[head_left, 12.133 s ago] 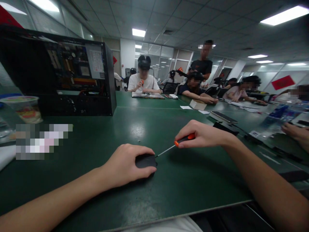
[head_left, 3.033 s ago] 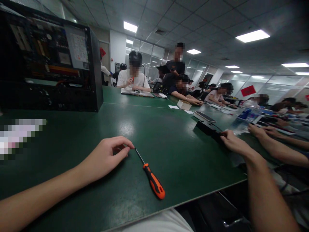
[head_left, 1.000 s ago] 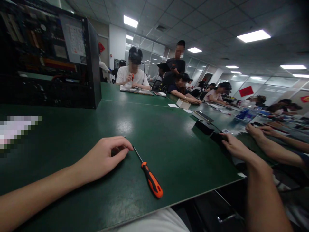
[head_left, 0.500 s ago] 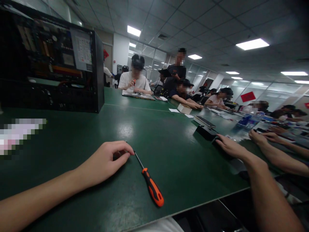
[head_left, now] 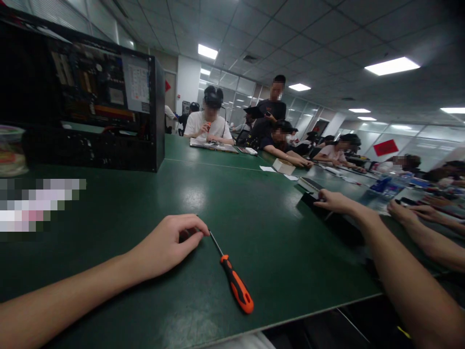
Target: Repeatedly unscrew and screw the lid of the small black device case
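Note:
My left hand [head_left: 169, 245] rests on the green table [head_left: 225, 203] with its fingers curled over a small dark object [head_left: 186, 235], most of which is hidden. A screwdriver [head_left: 235, 286] with an orange and black handle lies loose on the table, its metal tip almost touching my left fingertips. My right hand [head_left: 332, 201] is stretched far out to the right. Its fingers lie flat against a black box-like thing [head_left: 308, 199] near the table's right edge, and they hold nothing.
An open black computer case [head_left: 109, 116] stands at the back left, with a plastic cup [head_left: 10, 151] beside it. A white box [head_left: 284, 166] and a flat device [head_left: 310, 183] lie farther along. Another person's hands [head_left: 410, 212] work at the right; several people sit across the table.
My right hand has slid a little farther forward along the black thing. My left hand and the screwdriver have stayed where they were.

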Tool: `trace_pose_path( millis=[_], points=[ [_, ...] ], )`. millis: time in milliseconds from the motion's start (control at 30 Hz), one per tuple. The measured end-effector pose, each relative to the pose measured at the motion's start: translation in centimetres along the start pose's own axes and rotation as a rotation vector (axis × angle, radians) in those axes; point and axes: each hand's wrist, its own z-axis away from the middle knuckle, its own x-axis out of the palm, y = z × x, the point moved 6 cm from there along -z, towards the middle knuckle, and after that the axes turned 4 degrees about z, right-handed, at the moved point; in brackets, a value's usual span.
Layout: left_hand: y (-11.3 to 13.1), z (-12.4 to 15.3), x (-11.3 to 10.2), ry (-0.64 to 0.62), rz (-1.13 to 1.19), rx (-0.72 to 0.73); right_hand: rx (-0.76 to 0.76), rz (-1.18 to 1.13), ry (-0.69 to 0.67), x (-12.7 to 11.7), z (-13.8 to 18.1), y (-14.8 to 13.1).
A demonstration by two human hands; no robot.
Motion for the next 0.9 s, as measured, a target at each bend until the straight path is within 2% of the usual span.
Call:
trace_pose_path(
  millis=[67, 133, 233, 400, 500, 600, 700, 833, 900],
  points=[
    [-0.1, 0.1, 0.0, -0.003, -0.009, 0.000, -0.066, 0.029, -0.061, -0.5, -0.3, -2.2],
    [-0.3, 0.0, -0.1, 0.016, -0.024, -0.010, -0.183, 0.030, -0.053, -1.6, 0.1, -5.7],
    [-1.1, -0.1, -0.8, 0.096, -0.038, -0.051, -0.439, -0.021, -0.027, -3.5, 2.1, -13.2],
    [-2.8, -0.4, -2.2, 0.218, -0.097, -0.077, -0.866, -0.174, 0.008, -5.9, 8.2, -27.4],
    [-3.6, -0.5, -2.6, 0.230, -0.118, -0.077, -1.005, -0.263, 0.056, -6.4, 11.8, -32.6],
    [-4.0, -0.6, -2.9, 0.240, -0.155, -0.072, -1.096, -0.312, 0.147, -6.5, 14.3, -34.6],
    [-4.2, -0.8, -3.1, 0.257, -0.187, -0.075, -1.164, -0.318, 0.271, -7.8, 16.4, -33.9],
    [-4.0, -1.7, -2.4, 0.177, -0.161, -0.043, -1.202, -0.494, 0.475, -13.2, 21.3, -30.5],
    [-4.1, -1.9, -2.0, 0.130, -0.149, -0.065, -1.288, -0.614, 0.422, -15.5, 24.7, -28.6]
  ],
)
